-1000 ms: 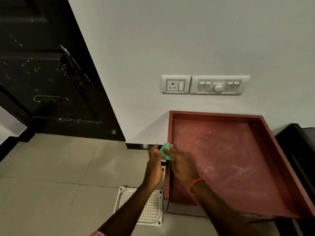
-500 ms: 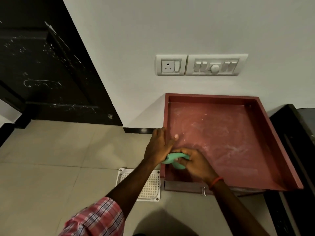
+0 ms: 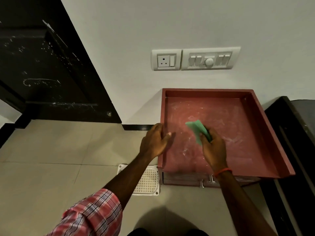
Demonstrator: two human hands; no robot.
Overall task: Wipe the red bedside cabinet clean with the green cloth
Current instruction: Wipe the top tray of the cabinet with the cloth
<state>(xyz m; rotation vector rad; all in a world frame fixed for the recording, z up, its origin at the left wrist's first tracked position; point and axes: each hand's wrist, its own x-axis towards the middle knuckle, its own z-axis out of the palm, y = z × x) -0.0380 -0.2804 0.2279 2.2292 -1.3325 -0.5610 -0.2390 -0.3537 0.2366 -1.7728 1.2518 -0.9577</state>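
The red bedside cabinet (image 3: pixel 238 116) stands against the white wall, its rimmed top dusty with pale smears. My right hand (image 3: pixel 214 149) holds the folded green cloth (image 3: pixel 196 129) over the middle of the top; the cloth sticks out ahead of my fingers. My left hand (image 3: pixel 154 140) rests on the cabinet's left rim, thumb lying on the top surface, holding nothing else.
A white perforated plastic plate (image 3: pixel 147 181) lies on the tiled floor at the cabinet's front left corner. A dark door (image 3: pixel 42 74) stands at the left. A dark piece of furniture (image 3: pixel 293 150) flanks the cabinet's right side. A socket and switch panel (image 3: pixel 196 59) sits on the wall above.
My right hand has carried the green cloth from the cabinet's left front edge out to the middle of the top. My left hand let go of the cloth and settled on the left rim.
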